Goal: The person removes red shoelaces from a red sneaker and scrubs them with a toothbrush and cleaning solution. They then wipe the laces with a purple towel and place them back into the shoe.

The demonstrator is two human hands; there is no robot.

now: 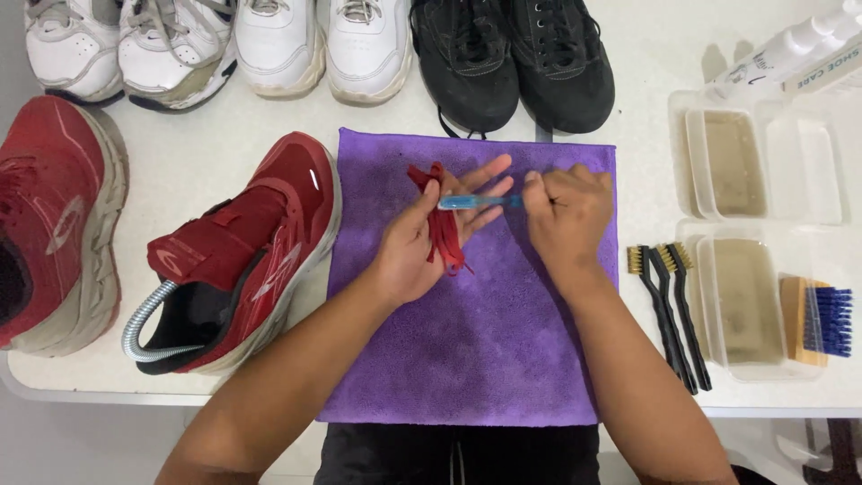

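Laces (442,224) in L hand (422,242) grip, brush (480,202) in R hand (566,216) grip, mid-cloth (476,359), edges clear.

I'm at a shoe-cleaning setup, looks like a home or small shop: white table (180,171) with sneakers lined along its far edge, purple cloth (467,359) in the middle, brushes (669,305) and water tubs (745,305) at the right edge.

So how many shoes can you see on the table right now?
8. Two red shoes at the left, one at the edge, one beside the purple cloth. Along the top: four white shoes, partly cropped, then two black shoes.
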